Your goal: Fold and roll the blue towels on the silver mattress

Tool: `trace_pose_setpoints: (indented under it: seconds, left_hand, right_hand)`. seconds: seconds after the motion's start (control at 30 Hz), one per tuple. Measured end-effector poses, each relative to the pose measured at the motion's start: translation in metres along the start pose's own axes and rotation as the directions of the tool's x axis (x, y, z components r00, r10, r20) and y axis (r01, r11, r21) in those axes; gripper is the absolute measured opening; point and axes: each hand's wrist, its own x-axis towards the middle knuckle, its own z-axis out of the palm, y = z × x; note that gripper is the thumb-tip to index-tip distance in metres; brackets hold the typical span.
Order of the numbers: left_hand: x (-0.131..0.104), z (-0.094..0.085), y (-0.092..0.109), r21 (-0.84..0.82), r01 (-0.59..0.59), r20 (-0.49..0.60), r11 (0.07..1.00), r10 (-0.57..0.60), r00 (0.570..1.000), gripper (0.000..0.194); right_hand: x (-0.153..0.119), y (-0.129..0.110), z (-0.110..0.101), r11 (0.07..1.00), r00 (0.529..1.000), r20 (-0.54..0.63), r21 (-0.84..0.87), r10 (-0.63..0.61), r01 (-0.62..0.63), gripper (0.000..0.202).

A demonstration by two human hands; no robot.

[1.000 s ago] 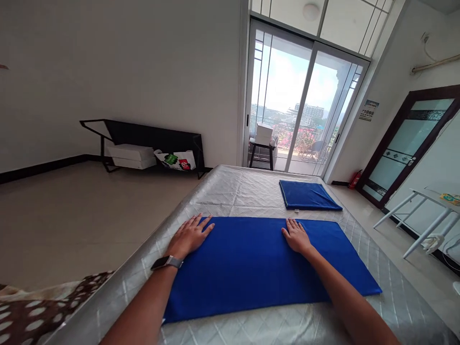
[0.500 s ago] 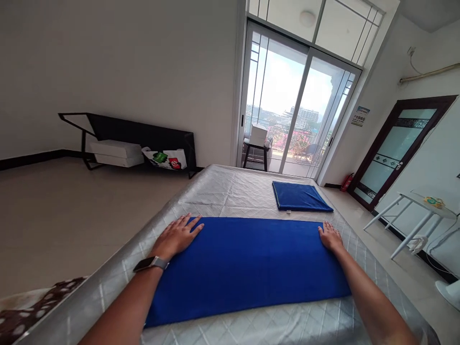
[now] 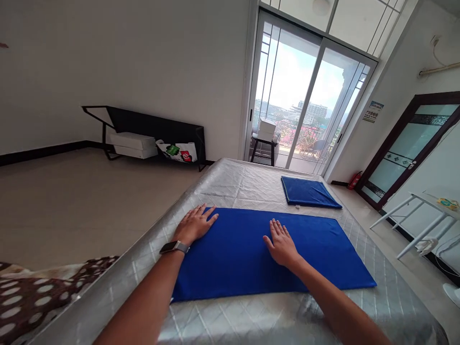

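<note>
A long blue cloth (image 3: 237,254), folded into a flat rectangle, lies across the silver quilted mattress (image 3: 223,321). My left hand (image 3: 196,224) rests open at the cloth's far left corner, its fingers reaching past the edge; a watch is on that wrist. Over the middle of the cloth is my right hand (image 3: 282,243), palm down with fingers stretched out and nothing gripped. Behind the cloth, toward the far right of the mattress, sits a smaller folded blue cloth (image 3: 309,192) with a small white tag.
A brown spotted blanket (image 3: 43,292) lies at the lower left. Against the wall stands a black frame rack (image 3: 154,122) with white boxes and a bag. Glass sliding doors (image 3: 298,96) are at the back, and a small white table (image 3: 431,203) stands on the right.
My right hand has moved left from the cloth's far right corner to its middle. My left hand stays at the far left corner. The view has shifted slightly left.
</note>
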Motion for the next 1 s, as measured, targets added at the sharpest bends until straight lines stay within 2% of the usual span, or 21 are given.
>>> trace_pose_setpoints:
  seconds: [0.07, 0.1, 0.17, 0.23, 0.33, 0.47, 0.53, 0.6, 0.7, 0.83, 0.93, 1.0]
  left_hand:
    - [0.001, 0.001, -0.001, 0.008, -0.002, 0.01, 1.0, 0.002, 1.0, 0.062]
    - [0.002, 0.001, -0.002, 0.01, 0.004, 0.012, 1.0, -0.004, 1.0, 0.062]
    - [0.004, 0.004, -0.003, 0.008, 0.013, 0.007, 1.0, -0.013, 1.0, 0.063]
    - [0.006, 0.007, -0.005, 0.002, 0.015, 0.003, 1.0, -0.015, 1.0, 0.063]
    - [0.007, 0.011, -0.008, 0.004, 0.02, 0.007, 1.0, -0.02, 1.0, 0.064]
    - [0.009, 0.015, -0.013, 0.017, 0.008, -0.003, 1.0, -0.008, 1.0, 0.063]
    - [0.01, 0.017, -0.015, 0.035, -0.001, 0.001, 0.999, 0.0, 1.0, 0.064]
    - [0.012, 0.019, -0.017, 0.054, -0.005, 0.007, 0.999, 0.005, 1.0, 0.064]
    - [0.013, 0.019, -0.017, 0.068, -0.007, 0.004, 0.998, 0.007, 1.0, 0.064]
    - [0.009, 0.011, -0.012, 0.046, 0.005, 0.015, 0.999, -0.006, 1.0, 0.065]
    - [0.006, 0.005, -0.008, 0.028, 0.0, 0.03, 1.0, -0.001, 1.0, 0.065]
    - [0.005, 0.003, -0.006, 0.024, 0.0, 0.033, 1.0, -0.001, 0.999, 0.064]
  right_hand:
    - [-0.006, -0.017, 0.004, 0.998, 0.998, 0.039, 0.03, -0.054, 0.053, 0.075]
    - [-0.009, -0.017, 0.003, 0.998, 0.997, 0.06, 0.034, -0.054, 0.052, 0.077]
    - [-0.016, -0.002, -0.004, 1.0, 0.995, 0.098, 0.025, -0.012, 0.009, 0.079]
    - [-0.026, 0.03, -0.014, 0.997, 0.991, 0.116, -0.008, 0.071, -0.07, 0.079]
    - [-0.048, 0.098, -0.027, 0.971, 0.969, 0.089, -0.073, 0.232, -0.226, 0.078]
    - [-0.084, 0.195, -0.037, 0.89, 0.896, 0.001, -0.122, 0.443, -0.44, 0.077]
    - [-0.1, 0.229, -0.039, 0.847, 0.855, -0.041, -0.116, 0.518, -0.519, 0.076]
    - [-0.112, 0.247, -0.042, 0.825, 0.833, -0.075, -0.115, 0.548, -0.553, 0.073]
    - [-0.118, 0.251, -0.048, 0.822, 0.832, -0.128, -0.132, 0.54, -0.554, 0.063]
    - [-0.106, 0.232, -0.059, 0.846, 0.854, -0.172, -0.14, 0.491, -0.514, 0.038]
    - [-0.088, 0.195, -0.057, 0.887, 0.894, -0.172, -0.146, 0.413, -0.438, 0.049]
    - [-0.076, 0.152, -0.046, 0.941, 0.948, -0.149, -0.149, 0.282, -0.303, 0.061]
